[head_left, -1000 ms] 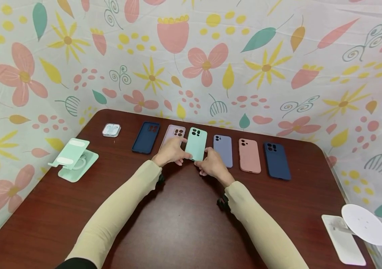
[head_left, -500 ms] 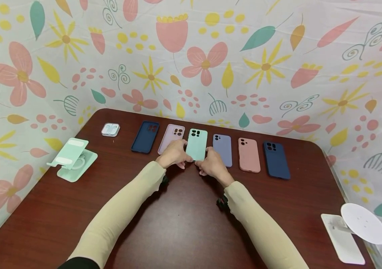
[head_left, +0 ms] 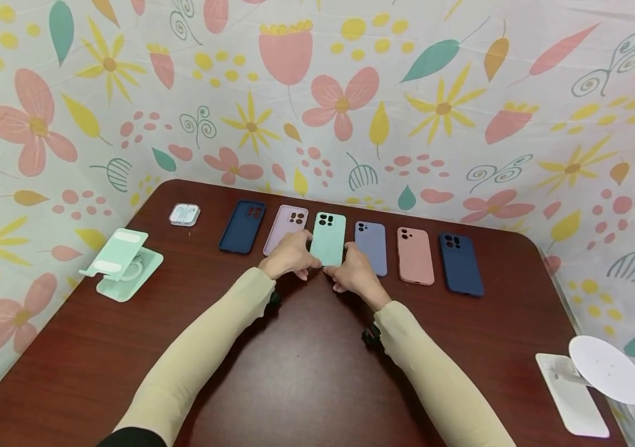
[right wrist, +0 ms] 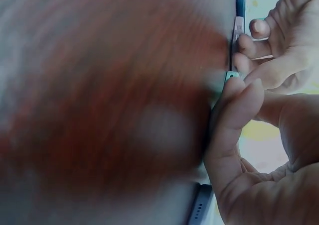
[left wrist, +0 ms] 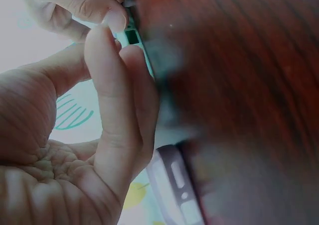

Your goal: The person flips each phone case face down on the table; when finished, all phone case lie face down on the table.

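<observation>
From where I stand, the head view has a dark red-brown bench [head_left: 295,385], glossy and wood-grained with rounded corners, six smooth, matte cases lined up along its far edge. The mint-green phone case [head_left: 328,242], a rounded rectangle with camera cutouts, lies midway along that edge. The left hand [head_left: 292,253] pinches its near left corner; the right hand [head_left: 354,273] pinches the near right one. A lilac case [head_left: 280,230] and a periwinkle case [head_left: 370,248] flank it. Toward the left edge sit a clear, square box [head_left: 185,215] with something white inside and a hinged mint stand [head_left: 121,264]; a white stand [head_left: 607,370] with a round disc sits by the near right corner.

In the left wrist view the left hand's fingers are bent at the mint rim, which has a dark, rectangular opening. The lilac wall has a long slot and a round hole.

In the right wrist view the right hand's thumb and finger come together at the mint edge. The periwinkle wall shows a row of small holes.
</observation>
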Demonstrator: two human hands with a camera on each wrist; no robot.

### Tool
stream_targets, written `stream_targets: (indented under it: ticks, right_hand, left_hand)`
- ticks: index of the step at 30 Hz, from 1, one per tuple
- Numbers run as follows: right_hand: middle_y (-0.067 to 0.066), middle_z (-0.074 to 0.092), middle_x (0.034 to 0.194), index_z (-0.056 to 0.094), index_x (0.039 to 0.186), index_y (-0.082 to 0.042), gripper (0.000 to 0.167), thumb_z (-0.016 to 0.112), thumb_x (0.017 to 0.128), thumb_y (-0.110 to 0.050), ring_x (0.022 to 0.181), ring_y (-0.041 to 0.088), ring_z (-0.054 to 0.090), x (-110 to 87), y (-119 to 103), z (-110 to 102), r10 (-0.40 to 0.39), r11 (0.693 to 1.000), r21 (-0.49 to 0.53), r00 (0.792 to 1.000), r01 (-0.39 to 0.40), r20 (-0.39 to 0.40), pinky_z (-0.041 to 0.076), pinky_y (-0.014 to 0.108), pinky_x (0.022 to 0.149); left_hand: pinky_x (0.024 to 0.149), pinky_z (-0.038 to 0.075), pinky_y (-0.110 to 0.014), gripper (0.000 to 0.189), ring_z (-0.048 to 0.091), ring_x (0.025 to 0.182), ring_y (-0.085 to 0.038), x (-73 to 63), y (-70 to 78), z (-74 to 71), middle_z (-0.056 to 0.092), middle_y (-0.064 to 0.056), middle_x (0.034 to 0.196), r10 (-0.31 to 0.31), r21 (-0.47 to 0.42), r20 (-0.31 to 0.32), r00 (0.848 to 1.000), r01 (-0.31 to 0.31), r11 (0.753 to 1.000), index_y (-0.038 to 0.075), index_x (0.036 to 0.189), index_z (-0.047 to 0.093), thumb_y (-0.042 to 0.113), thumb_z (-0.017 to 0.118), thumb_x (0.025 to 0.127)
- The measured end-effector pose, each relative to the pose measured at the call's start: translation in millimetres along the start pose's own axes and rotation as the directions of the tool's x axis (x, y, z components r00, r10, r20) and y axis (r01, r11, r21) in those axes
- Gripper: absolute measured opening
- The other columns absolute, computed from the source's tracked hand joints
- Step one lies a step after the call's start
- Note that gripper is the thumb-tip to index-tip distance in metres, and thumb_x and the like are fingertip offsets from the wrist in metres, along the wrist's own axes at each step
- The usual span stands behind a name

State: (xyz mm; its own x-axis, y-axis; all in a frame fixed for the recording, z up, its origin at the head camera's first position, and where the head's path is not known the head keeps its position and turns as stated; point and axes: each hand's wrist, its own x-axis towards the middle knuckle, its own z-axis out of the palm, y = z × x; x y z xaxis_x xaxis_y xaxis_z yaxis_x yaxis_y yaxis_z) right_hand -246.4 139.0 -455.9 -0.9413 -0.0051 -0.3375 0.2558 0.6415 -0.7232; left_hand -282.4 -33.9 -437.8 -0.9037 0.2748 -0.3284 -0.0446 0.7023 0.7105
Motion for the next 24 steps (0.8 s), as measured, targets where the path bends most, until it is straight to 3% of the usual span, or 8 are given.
stream_targets:
  ticks: [4,6,10,16,24]
  right_hand:
    - [0.013,0.072,0.078,0.021,0.169,-0.002,0.091,0.079,0.101,-0.022,0.052,0.016,0.069,-1.4,-0.5,0.3,-0.011,1.0,-0.013,1.0,0.011,-0.012,0.063,0.03,0.053]
    - [0.011,0.072,0.076,0.021,0.169,-0.002,0.092,0.079,0.101,-0.024,0.052,0.016,0.07,-2.2,-0.7,1.0,-0.024,1.0,-0.02,1.0,0.024,-0.017,0.062,0.03,0.053]
    - [0.009,0.073,0.071,0.023,0.169,-0.003,0.092,0.079,0.1,-0.027,0.051,0.017,0.07,-6.6,-4.4,4.6,-0.081,0.996,-0.029,0.996,0.08,-0.027,0.06,0.029,0.053]
    - [0.008,0.074,0.072,0.028,0.167,-0.005,0.088,0.079,0.1,-0.031,0.05,0.018,0.068,-12.6,-17.7,16.5,-0.175,0.984,-0.03,0.984,0.174,-0.028,0.057,0.029,0.053]
    - [0.006,0.073,0.068,0.03,0.167,-0.007,0.084,0.078,0.102,-0.032,0.049,0.018,0.067,-8.7,-34.3,34.7,-0.182,0.982,-0.044,0.983,0.183,0.006,0.053,0.028,0.05]
  left_hand:
    - [0.056,0.065,-0.027,0.081,0.067,0.048,-0.01,-6.3,-3.3,-7.2,0.076,-0.013,0.078,0.026,-0.01,-0.005,1.0,-0.026,1.0,0.002,0.164,0.044,0.013,0.084,0.094]
    - [0.057,0.065,-0.027,0.082,0.067,0.048,-0.009,-10.1,-4.8,-12.2,0.075,-0.012,0.076,0.035,-0.004,0.001,0.999,-0.035,0.999,0.003,0.164,0.043,0.014,0.084,0.095]
    - [0.063,0.067,-0.028,0.083,0.071,0.051,-0.011,-18.1,-9.1,-24.3,0.076,-0.012,0.08,0.047,0.033,0.01,0.999,-0.047,0.998,0.005,0.165,0.042,0.017,0.085,0.095]
    - [0.069,0.067,-0.027,0.086,0.076,0.058,-0.016,-28.9,-20.7,-46.6,0.079,-0.011,0.079,0.018,0.075,-0.008,1.0,-0.018,0.997,0.011,0.167,0.042,0.023,0.086,0.094]
    - [0.066,0.067,-0.028,0.088,0.075,0.057,-0.013,-33.7,-42.7,-71.7,0.078,-0.016,0.095,0.0,0.075,-0.026,1.0,0.002,0.997,0.005,0.166,0.041,0.019,0.087,0.092]
